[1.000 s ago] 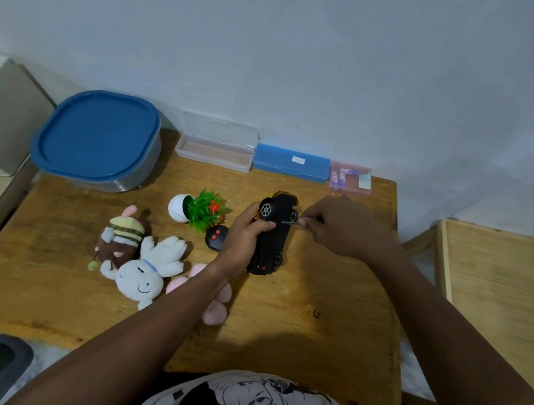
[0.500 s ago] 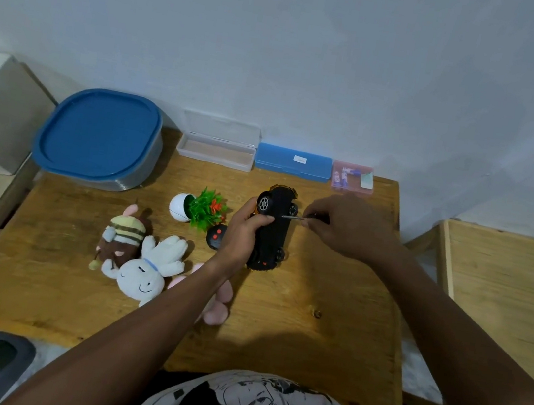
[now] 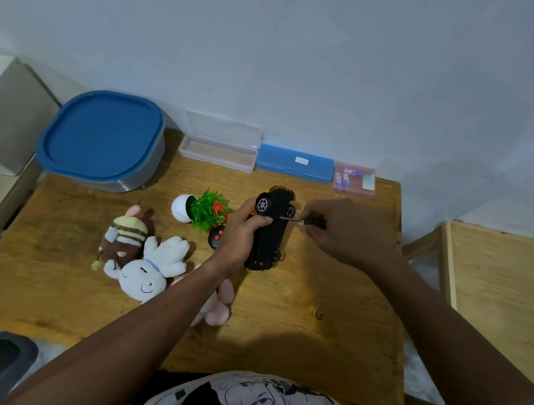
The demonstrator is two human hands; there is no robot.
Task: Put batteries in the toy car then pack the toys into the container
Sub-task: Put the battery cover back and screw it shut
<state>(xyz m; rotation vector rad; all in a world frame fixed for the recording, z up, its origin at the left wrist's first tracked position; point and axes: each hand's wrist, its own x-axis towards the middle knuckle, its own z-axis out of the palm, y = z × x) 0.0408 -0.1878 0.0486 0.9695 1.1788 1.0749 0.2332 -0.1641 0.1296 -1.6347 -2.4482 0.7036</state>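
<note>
Plush toys (image 3: 145,267) are noted lying on the tabletop (image 3: 311,313), left of centre. Just beyond, the car (image 3: 270,237) is gripped by the left hand (image 3: 242,233), and a screwdriver (image 3: 304,221), pinched in the right hand (image 3: 347,235), is set against its underside. The lidded container (image 3: 102,136) is placed at the far left corner.

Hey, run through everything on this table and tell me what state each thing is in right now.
Toy car: tipped over, underside exposed, gripped by the left hand.
Screwdriver: held by the right hand, tip at the car's underside.
Blue-lidded container: lid on.
Clear case: open.
Blue case: closed.
Toy plant: tipped on its side.
Plush toys: lying on the table, unpacked.
</note>
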